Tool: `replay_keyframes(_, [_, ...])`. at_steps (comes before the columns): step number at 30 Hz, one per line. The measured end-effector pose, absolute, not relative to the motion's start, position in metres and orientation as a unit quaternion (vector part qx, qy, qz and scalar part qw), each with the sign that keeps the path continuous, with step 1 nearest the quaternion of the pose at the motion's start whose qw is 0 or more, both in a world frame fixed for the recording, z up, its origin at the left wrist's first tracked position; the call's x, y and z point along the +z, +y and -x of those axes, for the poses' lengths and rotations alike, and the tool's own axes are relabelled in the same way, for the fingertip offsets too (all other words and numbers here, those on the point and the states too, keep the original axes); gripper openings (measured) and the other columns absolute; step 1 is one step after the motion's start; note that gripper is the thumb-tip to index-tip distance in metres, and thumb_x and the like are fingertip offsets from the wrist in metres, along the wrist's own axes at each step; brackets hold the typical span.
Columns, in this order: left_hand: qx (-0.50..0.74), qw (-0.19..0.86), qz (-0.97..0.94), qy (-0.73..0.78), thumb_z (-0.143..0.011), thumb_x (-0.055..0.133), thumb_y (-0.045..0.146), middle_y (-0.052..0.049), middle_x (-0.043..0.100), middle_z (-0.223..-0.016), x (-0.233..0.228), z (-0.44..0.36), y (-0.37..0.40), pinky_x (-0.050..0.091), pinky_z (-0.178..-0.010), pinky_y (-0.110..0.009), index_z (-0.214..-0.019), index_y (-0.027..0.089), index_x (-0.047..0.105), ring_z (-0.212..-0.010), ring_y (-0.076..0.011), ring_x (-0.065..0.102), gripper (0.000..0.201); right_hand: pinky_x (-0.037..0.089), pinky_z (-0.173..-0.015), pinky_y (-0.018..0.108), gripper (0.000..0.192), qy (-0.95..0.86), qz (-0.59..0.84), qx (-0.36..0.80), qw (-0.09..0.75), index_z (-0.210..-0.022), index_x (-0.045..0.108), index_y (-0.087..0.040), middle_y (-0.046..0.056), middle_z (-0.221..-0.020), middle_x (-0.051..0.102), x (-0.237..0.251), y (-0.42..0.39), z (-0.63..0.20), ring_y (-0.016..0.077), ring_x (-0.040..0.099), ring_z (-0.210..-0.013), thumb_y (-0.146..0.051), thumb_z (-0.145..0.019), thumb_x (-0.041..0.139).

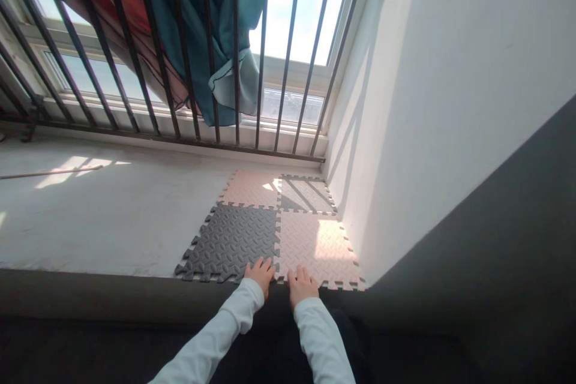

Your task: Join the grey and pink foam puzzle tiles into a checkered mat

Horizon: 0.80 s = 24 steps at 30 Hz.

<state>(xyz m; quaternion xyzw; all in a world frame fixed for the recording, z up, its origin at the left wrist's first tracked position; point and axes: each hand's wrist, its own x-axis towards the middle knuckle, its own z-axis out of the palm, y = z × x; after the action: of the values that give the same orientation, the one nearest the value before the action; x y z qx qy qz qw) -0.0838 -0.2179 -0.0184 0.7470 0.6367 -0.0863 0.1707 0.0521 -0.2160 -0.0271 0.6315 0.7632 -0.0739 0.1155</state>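
From where I stand, the window ledge (112,216) carries four interlocking foam tiles joined as a two-by-two block, straight ahead of the person at twelve o'clock. Both hands are unclenched, backs up and fingers spread, resting on the block's near edge and gripping nothing that I can see.

The left hand (260,275) touches the charcoal tile (238,239), which reaches away towards eleven o'clock; the right hand (304,284) touches the near pink tile (310,240), which spreads towards one. Between the hands, the toothed seam runs away at twelve o'clock, and the left fingers lie nearer to it. With foreshortening, I can't tell which way the block is longer.

Beyond, the far pink tile (247,189) sits at eleven and the light grey tile (306,194) at twelve. The white wall (432,90) rises at two o'clock, just beside the block's edge.
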Motion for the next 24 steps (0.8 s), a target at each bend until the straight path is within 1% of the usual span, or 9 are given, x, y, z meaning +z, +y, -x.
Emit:
replay_keyframes(3, [-0.075, 0.167, -0.75, 0.636, -0.068, 0.048, 0.015, -0.002, 0.03, -0.137, -0.021, 0.085, -0.219, 0.026, -0.094, -0.056, -0.122, 0.028, 0.04, -0.124, -0.0262, 0.025, 0.057, 0.028, -0.092, 0.04, 0.042, 0.766, -0.63, -0.071, 0.108, -0.12, 0.042, -0.028, 0.008, -0.133, 0.033, -0.028, -0.216, -0.054, 0.0214, 0.028, -0.122, -0.017, -0.084, 0.022])
replay_keyframes(6, [-0.065, 0.163, -0.751, 0.637, -0.07, 0.045, 0.016, -0.001, 0.031, -0.137, -0.024, 0.087, -0.219, 0.026, -0.094, -0.055, -0.121, 0.03, 0.041, -0.124, -0.0249, 0.025, 0.053, 0.029, -0.091, 0.039, 0.043, 0.768, -0.629, -0.07, 0.101, -0.119, 0.043, -0.029, 0.007, -0.132, 0.035, -0.028, -0.216, -0.055, 0.02, 0.029, -0.122, -0.017, -0.084, 0.023])
replay_keyframes(10, [-0.059, 0.161, -0.756, 0.632, -0.069, 0.05, 0.021, -0.001, 0.031, -0.136, -0.024, 0.089, -0.219, 0.027, -0.095, -0.054, -0.12, 0.031, 0.042, -0.124, -0.0248, 0.026, 0.053, 0.031, -0.09, 0.037, 0.04, 0.77, -0.627, -0.071, 0.094, -0.119, 0.044, -0.028, 0.008, -0.131, 0.037, -0.025, -0.216, -0.056, 0.02, 0.031, -0.12, -0.021, -0.085, 0.025])
replay_keyframes(12, [-0.06, 0.163, -0.757, 0.63, -0.066, 0.054, 0.025, -0.001, 0.031, -0.137, -0.023, 0.09, -0.219, 0.027, -0.095, -0.054, -0.12, 0.03, 0.041, -0.124, -0.0254, 0.025, 0.056, 0.031, -0.089, 0.037, 0.038, 0.773, -0.624, -0.071, 0.091, -0.118, 0.044, -0.027, 0.008, -0.131, 0.037, -0.022, -0.216, -0.057, 0.0204, 0.032, -0.12, -0.024, -0.084, 0.029])
replay_keyframes(14, [-0.067, 0.166, -0.756, 0.63, -0.065, 0.057, 0.027, -0.002, 0.03, -0.137, -0.021, 0.089, -0.22, 0.026, -0.096, -0.054, -0.121, 0.029, 0.041, -0.125, -0.0257, 0.024, 0.058, 0.032, -0.089, 0.036, 0.038, 0.776, -0.62, -0.071, 0.086, -0.118, 0.044, -0.026, 0.008, -0.13, 0.038, -0.019, -0.217, -0.057, 0.0203, 0.033, -0.119, -0.026, -0.081, 0.038])
replay_keyframes(16, [-0.078, 0.166, -0.756, 0.628, -0.063, 0.058, 0.028, -0.002, 0.028, -0.138, -0.02, 0.089, -0.22, 0.026, -0.096, -0.055, -0.122, 0.029, 0.039, -0.125, -0.0262, 0.023, 0.062, 0.032, -0.088, 0.036, 0.042, 0.78, -0.616, -0.07, 0.082, -0.118, 0.044, -0.026, 0.009, -0.129, 0.039, -0.016, -0.219, -0.057, 0.0208, 0.034, -0.118, -0.029, -0.077, 0.046])
replay_keyframes(18, [-0.089, 0.166, -0.76, 0.622, -0.062, 0.059, 0.026, -0.003, 0.026, -0.139, -0.02, 0.089, -0.22, 0.026, -0.095, -0.055, -0.124, 0.028, 0.037, -0.125, -0.0268, 0.022, 0.065, 0.03, -0.088, 0.037, 0.049, 0.784, -0.612, -0.068, 0.08, -0.12, 0.041, -0.028, 0.011, -0.13, 0.038, -0.015, -0.222, -0.056, 0.0231, 0.033, -0.118, -0.032, -0.073, 0.052])
replay_keyframes(22, [-0.1, 0.169, -0.773, 0.604, -0.063, 0.058, 0.025, -0.003, 0.024, -0.14, -0.02, 0.093, -0.218, 0.026, -0.095, -0.055, -0.126, 0.029, 0.034, -0.125, -0.0275, 0.021, 0.068, 0.024, -0.09, 0.044, 0.072, 0.791, -0.601, -0.058, 0.097, -0.126, 0.029, -0.038, 0.013, -0.133, 0.032, -0.017, -0.228, -0.05, 0.0328, 0.027, -0.121, -0.038, -0.063, 0.064])
replay_keyframes(24, [-0.1, 0.171, -0.777, 0.597, -0.063, 0.058, 0.024, -0.003, 0.024, -0.14, -0.02, 0.094, -0.218, 0.027, -0.095, -0.054, -0.126, 0.029, 0.033, -0.125, -0.0276, 0.022, 0.068, 0.022, -0.09, 0.046, 0.076, 0.79, -0.6, -0.052, 0.113, -0.127, 0.025, -0.04, 0.014, -0.134, 0.029, -0.019, -0.229, -0.046, 0.0354, 0.024, -0.121, -0.04, -0.062, 0.064])
